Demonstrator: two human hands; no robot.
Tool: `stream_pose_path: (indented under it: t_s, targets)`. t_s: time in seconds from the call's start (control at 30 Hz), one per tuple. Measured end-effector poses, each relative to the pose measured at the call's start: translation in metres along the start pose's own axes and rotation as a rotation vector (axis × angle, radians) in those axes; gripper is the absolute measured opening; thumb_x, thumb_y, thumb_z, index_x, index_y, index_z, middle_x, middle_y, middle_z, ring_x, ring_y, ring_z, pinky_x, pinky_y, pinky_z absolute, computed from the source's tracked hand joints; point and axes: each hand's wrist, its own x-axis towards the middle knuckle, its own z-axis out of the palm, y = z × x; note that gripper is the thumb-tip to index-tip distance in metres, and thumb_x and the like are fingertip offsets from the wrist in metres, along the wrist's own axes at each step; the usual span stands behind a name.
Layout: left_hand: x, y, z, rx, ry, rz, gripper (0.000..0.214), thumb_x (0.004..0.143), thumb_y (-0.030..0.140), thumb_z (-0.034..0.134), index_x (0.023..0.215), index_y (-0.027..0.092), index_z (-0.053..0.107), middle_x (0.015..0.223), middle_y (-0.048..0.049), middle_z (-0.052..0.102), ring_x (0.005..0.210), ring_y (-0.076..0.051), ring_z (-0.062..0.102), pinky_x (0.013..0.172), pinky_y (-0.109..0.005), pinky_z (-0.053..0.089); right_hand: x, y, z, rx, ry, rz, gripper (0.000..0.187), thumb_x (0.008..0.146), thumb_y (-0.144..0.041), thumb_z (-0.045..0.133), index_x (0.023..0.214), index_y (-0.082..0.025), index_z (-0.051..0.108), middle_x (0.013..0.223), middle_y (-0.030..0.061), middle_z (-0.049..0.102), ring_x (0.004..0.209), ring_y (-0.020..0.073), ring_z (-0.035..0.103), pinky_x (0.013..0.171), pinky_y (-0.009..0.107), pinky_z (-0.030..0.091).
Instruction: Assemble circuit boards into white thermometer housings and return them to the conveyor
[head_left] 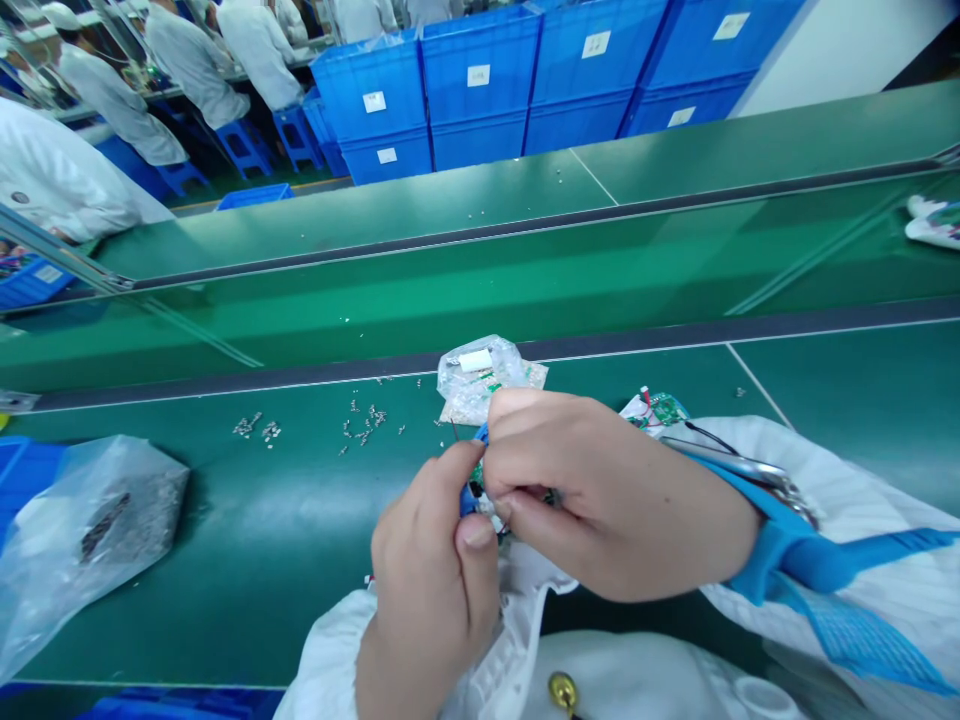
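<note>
My left hand [431, 560] is closed, with thumb and forefinger gripping a small electronic assembly [484, 500] that has blue edges, a bit of green circuit board and white parts. Over its other side bends my right hand [577, 480], fingers curled and pressed against the same piece. Most of the assembly is hidden behind the fingers, so I cannot see any small part they may pinch. Just beyond my hands lies a clear plastic bag [487, 365] on top of pale boards. Behind my right wrist sits another green circuit board [664, 408] with red and black wires.
Small metal parts [366, 425] lie scattered left of the bag, with more little heaps [255, 428] further left. A large plastic bag [127, 510] stands at the left. Across the green conveyor [480, 285] are stacked blue crates [480, 80] and people in white coats.
</note>
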Motion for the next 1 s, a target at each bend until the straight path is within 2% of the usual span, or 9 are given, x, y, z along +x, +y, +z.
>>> stream_pose_path:
  t_s: [0.17, 0.4, 0.53, 0.63, 0.7, 0.77, 0.83, 0.9, 1.0]
  targets:
    - [-0.005, 0.005, 0.003, 0.047, 0.001, -0.007, 0.029, 0.096, 0.032, 0.024, 0.109, 0.021, 0.047, 0.074, -0.0014, 0.063, 0.063, -0.016, 0.061, 0.055, -0.025, 0.042, -0.003, -0.004, 0.006, 0.024, 0.004, 0.009, 0.027, 0.078, -0.009, 0.04, 0.053, -0.017, 0.031, 0.053, -0.0013, 0.041, 0.057, 0.0108, 0.031, 0.059, 0.027, 0.027]
    - [-0.002, -0.001, 0.003, 0.008, -0.124, -0.064, 0.032, 0.096, 0.035, 0.021, 0.118, 0.022, 0.041, 0.087, -0.0056, 0.068, 0.071, -0.02, 0.066, 0.055, -0.027, 0.045, -0.005, 0.007, 0.006, 0.089, -0.027, 0.149, 0.025, 0.074, -0.006, 0.044, 0.052, -0.016, 0.037, 0.053, -0.0014, 0.044, 0.06, 0.0109, 0.036, 0.058, 0.025, 0.029]
    - [-0.005, 0.002, 0.004, 0.05, -0.246, -0.092, 0.047, 0.09, 0.041, 0.036, 0.129, 0.018, 0.025, 0.091, -0.0114, 0.069, 0.074, -0.027, 0.068, 0.052, -0.032, 0.047, -0.006, 0.008, 0.004, 0.169, -0.053, 0.161, 0.024, 0.072, -0.003, 0.044, 0.053, -0.016, 0.043, 0.053, -0.0019, 0.048, 0.061, 0.0108, 0.039, 0.061, 0.023, 0.032]
    - [-0.008, 0.008, 0.008, 0.192, -0.2, -0.163, 0.043, 0.085, 0.031, 0.044, 0.123, 0.017, 0.03, 0.089, -0.0148, 0.069, 0.072, -0.033, 0.068, 0.051, -0.038, 0.048, -0.005, 0.008, 0.007, 0.148, -0.015, 0.118, 0.024, 0.073, -0.004, 0.043, 0.053, -0.016, 0.042, 0.052, -0.0018, 0.047, 0.061, 0.0111, 0.038, 0.062, 0.024, 0.032]
    - [-0.008, 0.009, 0.008, 0.177, -0.182, -0.212, 0.042, 0.083, 0.031, 0.046, 0.121, 0.016, 0.033, 0.091, -0.0173, 0.068, 0.071, -0.035, 0.067, 0.054, -0.042, 0.048, -0.004, 0.008, 0.01, 0.129, 0.002, 0.102, 0.024, 0.075, -0.004, 0.042, 0.054, -0.016, 0.043, 0.053, -0.0014, 0.046, 0.06, 0.0113, 0.038, 0.061, 0.025, 0.032]
    - [-0.007, 0.004, 0.004, -0.022, -0.248, -0.259, 0.054, 0.082, 0.036, 0.051, 0.128, 0.015, 0.031, 0.096, -0.0178, 0.066, 0.074, -0.033, 0.067, 0.061, -0.043, 0.048, -0.003, 0.011, 0.01, 0.143, -0.006, 0.078, 0.023, 0.076, -0.005, 0.043, 0.057, -0.016, 0.047, 0.056, -0.001, 0.049, 0.061, 0.0112, 0.04, 0.062, 0.025, 0.034]
    - [-0.007, -0.008, -0.002, -0.354, -0.306, -0.321, 0.071, 0.081, 0.042, 0.056, 0.139, 0.016, 0.023, 0.105, -0.0164, 0.063, 0.085, -0.03, 0.064, 0.074, -0.041, 0.048, -0.003, 0.016, 0.007, 0.2, 0.004, 0.022, 0.022, 0.079, -0.006, 0.044, 0.061, -0.016, 0.051, 0.06, -0.0006, 0.052, 0.064, 0.0112, 0.044, 0.066, 0.026, 0.036]
    - [-0.009, -0.023, -0.008, -0.668, -0.298, -0.414, 0.078, 0.08, 0.045, 0.059, 0.143, 0.02, 0.02, 0.109, -0.013, 0.06, 0.096, -0.026, 0.06, 0.086, -0.038, 0.044, -0.003, 0.022, 0.002, 0.269, 0.071, -0.031, 0.022, 0.083, -0.008, 0.046, 0.064, -0.017, 0.052, 0.062, -0.0003, 0.053, 0.066, 0.0117, 0.046, 0.07, 0.027, 0.038]
    - [-0.016, -0.037, -0.01, -1.009, -0.444, -0.588, 0.08, 0.072, 0.049, 0.069, 0.137, 0.021, 0.033, 0.096, -0.0091, 0.062, 0.086, -0.022, 0.059, 0.08, -0.036, 0.045, -0.002, 0.033, 0.003, 0.411, 0.228, -0.025, 0.024, 0.089, -0.025, 0.049, 0.066, -0.018, 0.053, 0.066, 0.0014, 0.054, 0.07, 0.0138, 0.049, 0.069, 0.03, 0.041]
